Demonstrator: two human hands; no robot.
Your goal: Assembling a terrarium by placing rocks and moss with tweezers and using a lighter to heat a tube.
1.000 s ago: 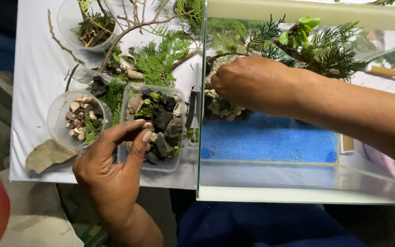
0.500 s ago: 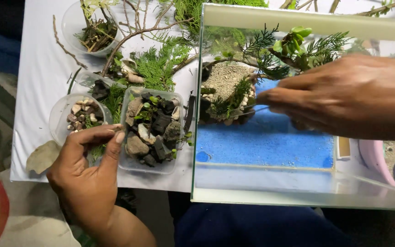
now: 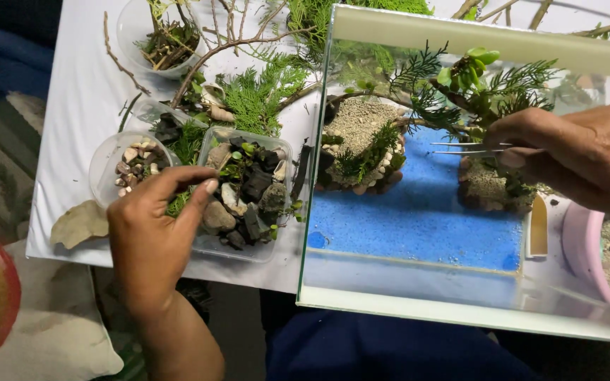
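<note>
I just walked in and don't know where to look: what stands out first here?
The glass tank on the right, floored with bright blue sand and two planted gravel mounds. The right hand holds tweezers over it. On the left, the left hand reaches into a clear tray of stones on the white table.

Blue sand, green sprigs, white cloth

The glass tank holds a bright blue sand bed with grey-beige gravel mounds edged in pale pebbles and tufted dark green. The table cloth is white; on it lie brown twigs and green fern sprigs. A clear tray carries black, grey and tan stones; the round tub has mottled brown-and-cream pebbles. The tweezers look silvery, though glare blurs them.
</note>
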